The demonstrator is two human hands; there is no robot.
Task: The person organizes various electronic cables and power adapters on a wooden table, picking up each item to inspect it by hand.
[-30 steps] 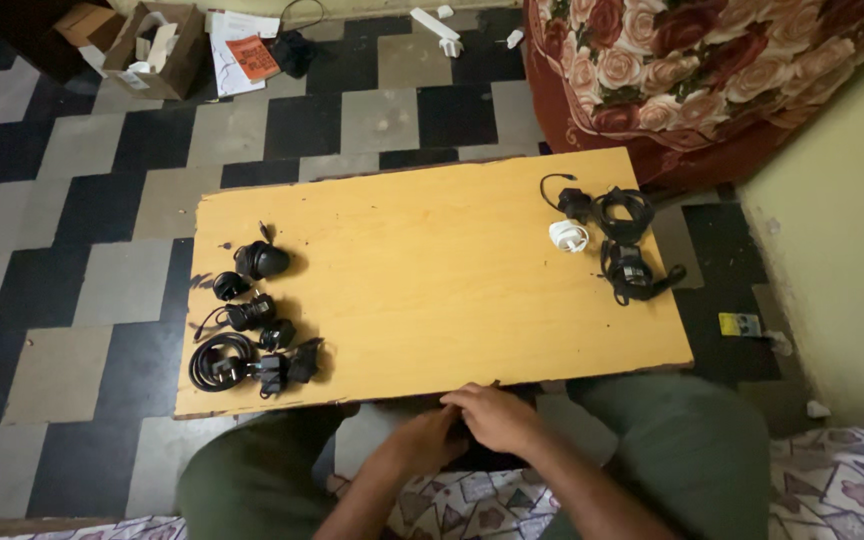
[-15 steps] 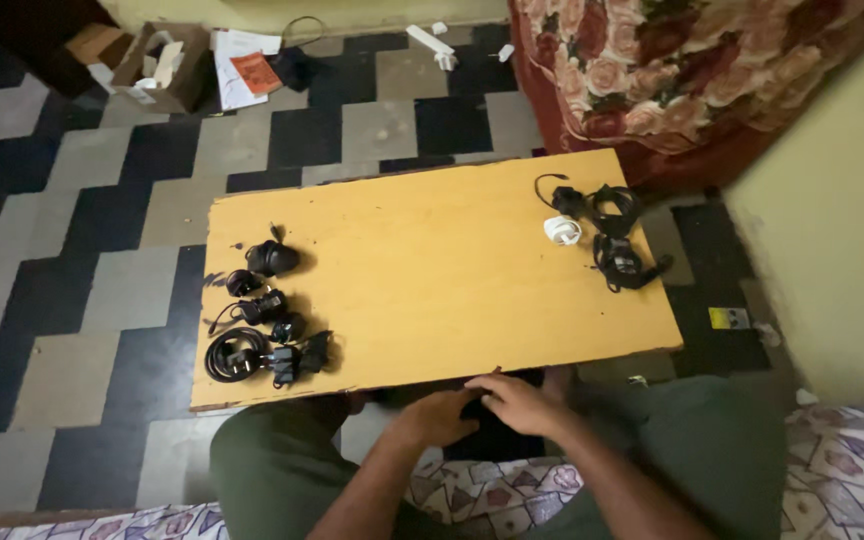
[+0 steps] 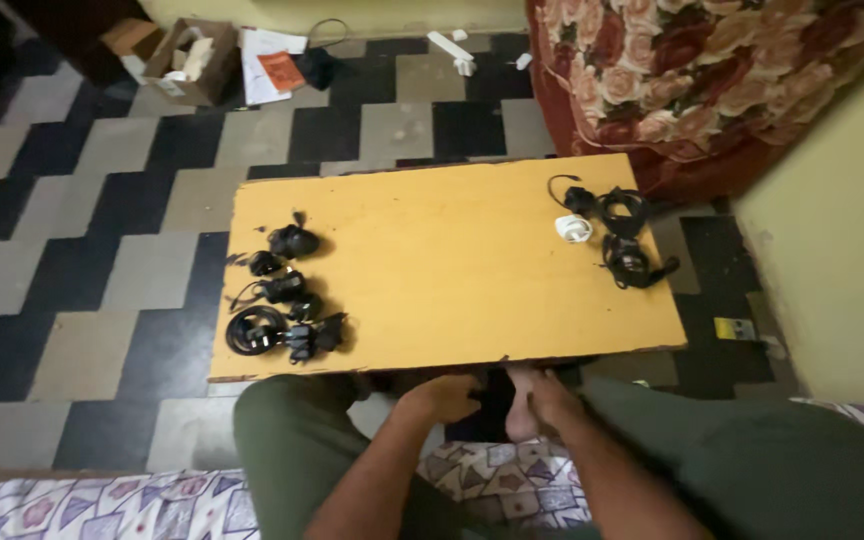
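Note:
My left hand (image 3: 447, 396) and my right hand (image 3: 549, 394) are just below the near edge of a low yellow wooden table (image 3: 432, 260), between my knees in green trousers. The left hand's fingers are curled and the right hand is partly tucked under the edge. What either holds is hidden in the dark gap between them. A group of black chargers and coiled cables (image 3: 287, 300) lies on the table's left side. At the far right lie more black cables (image 3: 624, 240) and a white plug adapter (image 3: 573, 229).
A bed with a red floral blanket (image 3: 712, 70) stands behind the table on the right, beside a pale wall (image 3: 832, 250). A cardboard box (image 3: 192, 48) and papers (image 3: 272, 55) lie on the black-and-grey tiled floor far left. A patterned sheet (image 3: 492, 480) is under me.
The view has swung left and tilted. My hands, which were together at the table's near edge, have drawn slightly apart and dropped below it.

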